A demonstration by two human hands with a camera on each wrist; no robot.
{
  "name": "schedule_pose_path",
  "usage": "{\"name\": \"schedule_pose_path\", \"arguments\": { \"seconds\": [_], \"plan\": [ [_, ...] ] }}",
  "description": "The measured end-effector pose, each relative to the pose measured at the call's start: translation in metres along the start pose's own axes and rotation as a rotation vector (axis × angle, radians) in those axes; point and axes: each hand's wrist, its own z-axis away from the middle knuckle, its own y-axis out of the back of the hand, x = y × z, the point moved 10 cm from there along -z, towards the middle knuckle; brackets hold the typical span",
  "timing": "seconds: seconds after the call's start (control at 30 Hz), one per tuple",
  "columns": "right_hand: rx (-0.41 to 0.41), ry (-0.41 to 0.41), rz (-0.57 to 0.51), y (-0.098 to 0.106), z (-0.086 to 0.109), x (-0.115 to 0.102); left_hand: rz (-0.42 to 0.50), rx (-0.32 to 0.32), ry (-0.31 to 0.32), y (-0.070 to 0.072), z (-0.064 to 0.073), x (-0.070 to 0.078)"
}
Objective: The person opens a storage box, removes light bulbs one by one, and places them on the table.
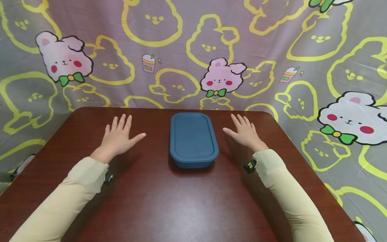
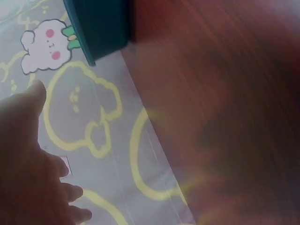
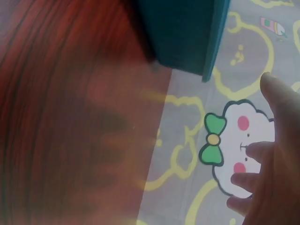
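Observation:
A blue rectangular lidded container (image 1: 193,137), with rounded corners and its lid on, sits in the middle of the table, long side pointing away from me. My left hand (image 1: 118,136) hovers to its left, fingers straight and thumb spread toward it, touching nothing. On the other side, my right hand (image 1: 245,132) is held the same way, nearer to the container but apart from it. Both wrist views show the container's side, in the left wrist view as a dark teal wall (image 2: 105,28) and in the right wrist view as a similar wall (image 3: 183,35).
The dark red-brown wooden table (image 1: 187,205) has a glossy top. A grey curtain (image 1: 181,30) printed with rabbits and yellow outlines hangs behind it and along its sides. Small black devices sit at the left wrist (image 1: 108,177) and the right wrist (image 1: 250,166).

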Motion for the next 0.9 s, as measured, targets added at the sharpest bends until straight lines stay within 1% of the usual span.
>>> {"name": "schedule_pose_path", "arguments": {
  "seconds": [0.13, 0.27, 0.43, 0.53, 0.67, 0.8, 0.9],
  "plan": [
    [-0.014, 0.036, -0.06, -0.001, -0.003, -0.01, 0.077, -0.038, -0.058, -0.009, -0.007, 0.018],
    [-0.036, 0.079, -0.134, -0.007, -0.004, -0.021, 0.174, -0.1, -0.118, -0.024, -0.015, 0.039],
    [-0.069, 0.136, -0.231, -0.018, -0.005, -0.035, 0.254, -0.136, -0.162, -0.042, -0.021, 0.064],
    [-0.109, 0.143, -0.292, -0.027, -0.004, -0.04, 0.3, -0.148, -0.171, -0.05, -0.023, 0.074],
    [-0.156, 0.143, -0.359, -0.041, -0.003, -0.044, 0.338, -0.162, -0.166, -0.061, -0.026, 0.081],
    [-0.171, 0.152, -0.396, -0.051, -0.003, -0.049, 0.353, -0.176, -0.157, -0.072, -0.026, 0.084],
    [-0.183, 0.155, -0.422, -0.057, -0.002, -0.052, 0.363, -0.182, -0.156, -0.077, -0.027, 0.086]
  ]
}}
